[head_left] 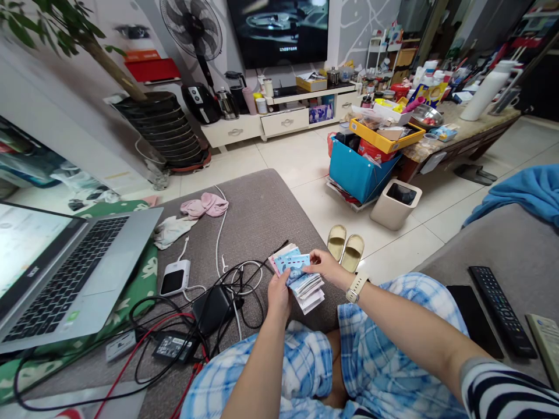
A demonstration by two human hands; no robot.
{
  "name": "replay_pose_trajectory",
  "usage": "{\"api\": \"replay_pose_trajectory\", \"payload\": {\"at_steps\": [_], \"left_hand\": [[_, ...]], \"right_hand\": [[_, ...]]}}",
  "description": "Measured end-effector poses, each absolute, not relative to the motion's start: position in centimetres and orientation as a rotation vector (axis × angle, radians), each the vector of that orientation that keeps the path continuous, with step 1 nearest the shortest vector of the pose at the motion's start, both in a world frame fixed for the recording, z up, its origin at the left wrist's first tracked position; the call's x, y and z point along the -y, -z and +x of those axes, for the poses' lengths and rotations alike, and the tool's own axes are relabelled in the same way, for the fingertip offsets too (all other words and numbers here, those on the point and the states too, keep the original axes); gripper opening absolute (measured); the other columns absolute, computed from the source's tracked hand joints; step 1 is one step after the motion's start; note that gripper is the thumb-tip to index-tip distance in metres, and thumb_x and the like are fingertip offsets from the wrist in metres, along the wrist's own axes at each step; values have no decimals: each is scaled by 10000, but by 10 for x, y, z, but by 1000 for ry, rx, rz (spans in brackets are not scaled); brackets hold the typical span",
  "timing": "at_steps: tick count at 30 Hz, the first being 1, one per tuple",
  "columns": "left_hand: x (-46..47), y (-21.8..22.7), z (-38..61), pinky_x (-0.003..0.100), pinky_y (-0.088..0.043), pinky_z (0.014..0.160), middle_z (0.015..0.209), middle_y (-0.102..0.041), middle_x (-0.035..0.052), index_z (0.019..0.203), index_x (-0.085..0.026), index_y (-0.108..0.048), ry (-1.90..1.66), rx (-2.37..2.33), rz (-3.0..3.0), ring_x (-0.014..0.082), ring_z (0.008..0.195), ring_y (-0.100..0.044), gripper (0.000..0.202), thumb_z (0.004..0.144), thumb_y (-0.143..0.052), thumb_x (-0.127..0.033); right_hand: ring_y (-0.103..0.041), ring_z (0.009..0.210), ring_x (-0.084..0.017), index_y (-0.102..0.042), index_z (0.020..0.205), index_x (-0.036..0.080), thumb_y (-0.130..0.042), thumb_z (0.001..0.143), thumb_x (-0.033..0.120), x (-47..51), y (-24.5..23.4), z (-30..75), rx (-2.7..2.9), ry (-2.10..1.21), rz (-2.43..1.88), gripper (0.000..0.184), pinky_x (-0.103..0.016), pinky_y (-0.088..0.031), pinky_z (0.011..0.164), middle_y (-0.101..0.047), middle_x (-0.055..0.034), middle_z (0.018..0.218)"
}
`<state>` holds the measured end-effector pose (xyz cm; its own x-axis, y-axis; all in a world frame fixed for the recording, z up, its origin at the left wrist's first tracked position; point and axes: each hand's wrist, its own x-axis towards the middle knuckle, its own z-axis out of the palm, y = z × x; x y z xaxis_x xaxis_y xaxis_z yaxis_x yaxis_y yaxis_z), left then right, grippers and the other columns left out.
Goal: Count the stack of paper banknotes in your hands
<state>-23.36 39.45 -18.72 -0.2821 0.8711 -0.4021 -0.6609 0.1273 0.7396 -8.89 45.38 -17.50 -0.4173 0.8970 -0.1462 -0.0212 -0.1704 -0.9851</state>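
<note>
I sit on a grey fabric sofa [266, 203] and hold a thick bundle of blue and pink paper notes [301, 276] in front of my body, above my lap in blue checked pyjama trousers [384, 337]. My left hand [278, 297] grips the bundle from below; the thumb presses on its side, and the other fingers are hidden behind the paper, so I cannot tell how they stand. My right hand [325, 267] comes from the right, and its fingers stay close together and clamp the top notes against the thumb. A cream wristwatch [357, 288] is on this wrist. Just beside the bundle on the left lies a tangle of black cables [231, 291] with a black charger [212, 309]. Further left are a white power bank [175, 277] and a silver laptop [74, 273].
</note>
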Motion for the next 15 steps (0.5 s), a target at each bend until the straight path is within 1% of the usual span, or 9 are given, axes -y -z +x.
{"api": "replay_pose_trajectory", "payload": {"at_steps": [3,5,9,12,15], "left_hand": [[-394,187,-233,385,-490,831,845,-735,84,931,-119,-677,-1515,-1091,285,237,797,-690,389,595,-782,-284],[-394,186,-233,376,-491,820,823,-735,75,913,-118,-679,-1522,-1099,282,225,770,-687,372,595,-780,-281],[-395,187,-232,351,-492,799,806,-736,59,894,-120,-681,-1539,-1115,238,195,725,-677,342,602,-768,-277],[-397,192,-234,333,-491,788,820,-737,62,867,-117,-687,-1579,-1134,204,183,727,-672,306,632,-741,-307],[-399,199,-236,337,-492,790,829,-737,68,859,-114,-693,-1595,-1145,193,186,736,-672,304,653,-719,-336]], "right_hand": [[-441,587,-106,-510,663,167,-757,642,434,-454,176,-90,1408,-1698,-1032,365,-247,-345,586,-485,51,629],[-419,570,-102,-490,626,167,-727,670,437,-454,177,-90,1412,-1701,-1033,362,-243,-326,566,-454,54,603],[-403,560,-100,-479,611,168,-703,693,430,-454,178,-90,1416,-1691,-1043,355,-241,-316,557,-439,54,584],[-395,556,-98,-477,604,169,-698,701,436,-454,178,-89,1419,-1685,-1045,360,-240,-312,556,-438,53,579],[-388,546,-95,-484,611,169,-690,713,445,-454,177,-89,1424,-1687,-1045,360,-239,-304,552,-436,55,574]]}}
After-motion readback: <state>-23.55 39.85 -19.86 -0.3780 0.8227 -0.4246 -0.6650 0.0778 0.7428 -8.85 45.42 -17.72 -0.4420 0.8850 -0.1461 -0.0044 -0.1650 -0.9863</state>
